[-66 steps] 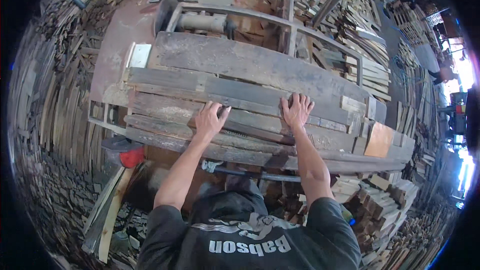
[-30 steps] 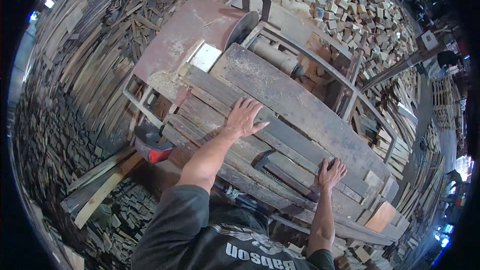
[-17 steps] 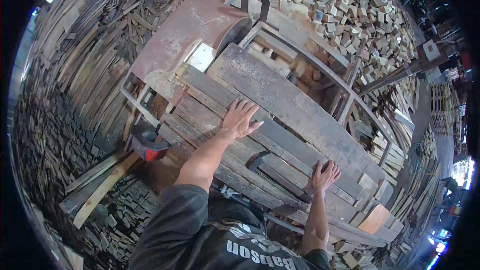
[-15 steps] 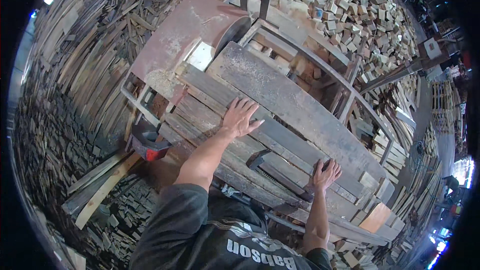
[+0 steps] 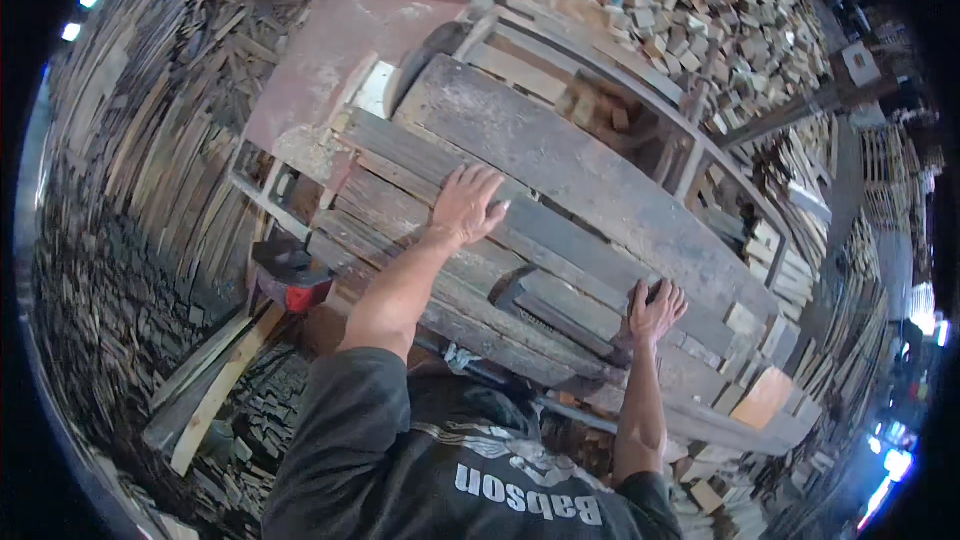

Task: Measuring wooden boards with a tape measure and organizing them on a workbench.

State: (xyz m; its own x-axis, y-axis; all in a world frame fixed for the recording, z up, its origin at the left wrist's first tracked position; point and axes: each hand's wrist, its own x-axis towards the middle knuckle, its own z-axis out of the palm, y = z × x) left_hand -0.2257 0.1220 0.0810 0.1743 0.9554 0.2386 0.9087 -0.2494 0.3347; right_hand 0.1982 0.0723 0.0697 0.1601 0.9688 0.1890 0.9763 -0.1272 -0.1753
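A long grey wooden plank (image 5: 565, 237) lies slantwise on a worn board-topped bench (image 5: 425, 280). My left hand (image 5: 468, 205) rests on its upper left stretch, fingers extended and thumb held away from them. Farther down the same plank lies my right hand (image 5: 655, 312), its fingers apart and slightly bent across the wood, two fingertips dark. Neither hand holds anything loose. Alongside the plank's far edge runs a wide, dusty board (image 5: 570, 155). Nearer to me, a dark bracket-like piece (image 5: 512, 290) sits on the bench top.
A rusty reddish cover (image 5: 345, 40) and a white plate (image 5: 375, 88) stand at the plank's upper left end. A metal frame (image 5: 690, 165) borders the far side. Cut blocks (image 5: 690, 15) are heaped beyond it. Wood strips (image 5: 170, 155) cover the left. A red-and-black box (image 5: 295, 280) juts out nearby.
The view has turned slightly, so the bench appears shifted up and left. Both hands stay at about the same places on the plank.
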